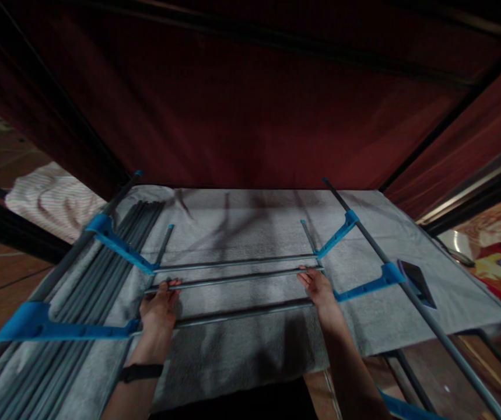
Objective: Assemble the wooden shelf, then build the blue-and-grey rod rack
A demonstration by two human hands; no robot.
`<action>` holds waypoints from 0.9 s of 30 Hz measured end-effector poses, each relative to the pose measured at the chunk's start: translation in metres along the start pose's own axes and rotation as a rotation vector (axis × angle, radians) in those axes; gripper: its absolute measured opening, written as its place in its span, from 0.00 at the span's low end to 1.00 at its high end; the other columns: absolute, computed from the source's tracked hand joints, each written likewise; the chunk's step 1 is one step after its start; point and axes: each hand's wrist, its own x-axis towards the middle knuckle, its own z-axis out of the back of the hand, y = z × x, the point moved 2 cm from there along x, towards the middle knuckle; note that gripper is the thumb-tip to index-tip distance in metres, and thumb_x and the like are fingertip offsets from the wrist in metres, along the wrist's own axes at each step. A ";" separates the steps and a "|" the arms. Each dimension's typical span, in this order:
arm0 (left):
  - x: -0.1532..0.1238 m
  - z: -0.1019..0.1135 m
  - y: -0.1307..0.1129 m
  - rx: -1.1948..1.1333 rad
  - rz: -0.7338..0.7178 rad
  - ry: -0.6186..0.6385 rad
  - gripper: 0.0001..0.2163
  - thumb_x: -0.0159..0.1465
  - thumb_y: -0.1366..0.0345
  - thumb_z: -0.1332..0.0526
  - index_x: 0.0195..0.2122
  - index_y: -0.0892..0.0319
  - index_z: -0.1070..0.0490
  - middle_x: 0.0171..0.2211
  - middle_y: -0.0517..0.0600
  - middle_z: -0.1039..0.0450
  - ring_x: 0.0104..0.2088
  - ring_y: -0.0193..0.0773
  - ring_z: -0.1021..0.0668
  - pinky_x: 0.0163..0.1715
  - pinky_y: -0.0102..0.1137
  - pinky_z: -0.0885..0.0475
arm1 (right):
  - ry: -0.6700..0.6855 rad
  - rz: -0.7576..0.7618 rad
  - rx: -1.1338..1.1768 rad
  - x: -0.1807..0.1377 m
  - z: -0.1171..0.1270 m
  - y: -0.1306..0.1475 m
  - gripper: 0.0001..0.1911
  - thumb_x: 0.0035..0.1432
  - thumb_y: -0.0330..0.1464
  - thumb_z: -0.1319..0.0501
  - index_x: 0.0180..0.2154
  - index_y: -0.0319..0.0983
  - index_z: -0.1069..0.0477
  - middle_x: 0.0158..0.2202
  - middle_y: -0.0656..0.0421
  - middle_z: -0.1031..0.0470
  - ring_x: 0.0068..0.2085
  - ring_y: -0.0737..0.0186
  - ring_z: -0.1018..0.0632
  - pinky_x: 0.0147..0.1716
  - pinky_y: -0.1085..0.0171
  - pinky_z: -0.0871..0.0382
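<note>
- Fingers — left hand [159, 306], right hand [316, 286] — grasp middle tube [237, 279] near its ends.
- Parallel tubes [250, 312] flank it: best keep middle tube level, shifting both ends evenly.

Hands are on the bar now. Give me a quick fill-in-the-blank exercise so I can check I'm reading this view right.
1. The left hand and right hand are both on the ____ of the three gray crossbars.
2. The plastic brackets are colored ____.
3. The black wristband is worn on the person's ____ wrist.
4. The smartphone lies toward the person's ____ side.

Missing words: middle; blue; left; right.
</note>
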 end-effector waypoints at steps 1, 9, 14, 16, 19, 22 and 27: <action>-0.001 0.000 0.000 -0.021 0.039 -0.017 0.07 0.63 0.72 0.39 0.27 0.57 0.30 0.27 0.50 0.23 0.32 0.38 0.17 0.36 0.33 0.19 | -0.001 -0.003 -0.002 0.001 0.000 0.000 0.07 0.44 0.28 0.31 0.27 0.43 0.26 0.29 0.62 0.17 0.32 0.61 0.17 0.37 0.60 0.18; 0.006 0.003 0.002 -0.080 0.123 -0.011 0.10 0.63 0.76 0.43 0.25 0.58 0.31 0.28 0.52 0.22 0.32 0.39 0.17 0.29 0.28 0.23 | 0.021 0.011 -0.006 0.000 0.003 -0.002 0.05 0.44 0.30 0.31 0.26 0.44 0.25 0.30 0.61 0.17 0.34 0.59 0.17 0.37 0.60 0.18; 0.006 0.002 0.000 -0.089 0.170 -0.016 0.11 0.63 0.77 0.44 0.26 0.59 0.31 0.27 0.51 0.22 0.30 0.37 0.18 0.30 0.28 0.24 | 0.035 0.004 -0.017 0.000 0.003 -0.001 0.05 0.44 0.30 0.31 0.26 0.45 0.25 0.31 0.61 0.16 0.34 0.59 0.17 0.36 0.61 0.18; 0.005 0.001 -0.001 -0.085 0.163 -0.019 0.11 0.64 0.77 0.43 0.26 0.59 0.30 0.27 0.51 0.22 0.31 0.37 0.18 0.31 0.29 0.24 | 0.027 0.006 -0.020 0.000 0.002 -0.001 0.06 0.45 0.30 0.31 0.26 0.45 0.26 0.30 0.61 0.17 0.34 0.59 0.17 0.36 0.61 0.18; 0.003 0.000 -0.001 -0.072 0.149 -0.025 0.12 0.65 0.77 0.43 0.26 0.59 0.30 0.27 0.53 0.22 0.32 0.38 0.18 0.34 0.30 0.22 | 0.027 0.018 -0.012 0.000 0.003 -0.002 0.06 0.46 0.30 0.31 0.27 0.45 0.26 0.30 0.62 0.17 0.34 0.59 0.17 0.38 0.61 0.18; 0.002 0.002 -0.001 -0.048 0.129 -0.004 0.11 0.64 0.76 0.44 0.26 0.59 0.29 0.29 0.54 0.22 0.34 0.41 0.17 0.37 0.33 0.22 | 0.038 0.025 -0.003 0.001 0.005 -0.003 0.06 0.47 0.31 0.30 0.27 0.44 0.27 0.31 0.62 0.17 0.35 0.60 0.16 0.39 0.60 0.18; 0.001 0.006 -0.007 -0.036 0.116 0.098 0.11 0.62 0.73 0.47 0.26 0.57 0.30 0.31 0.57 0.20 0.40 0.47 0.16 0.39 0.37 0.20 | 0.023 0.004 -0.014 0.004 0.005 -0.002 0.06 0.50 0.34 0.31 0.28 0.44 0.28 0.30 0.60 0.17 0.34 0.58 0.16 0.39 0.58 0.19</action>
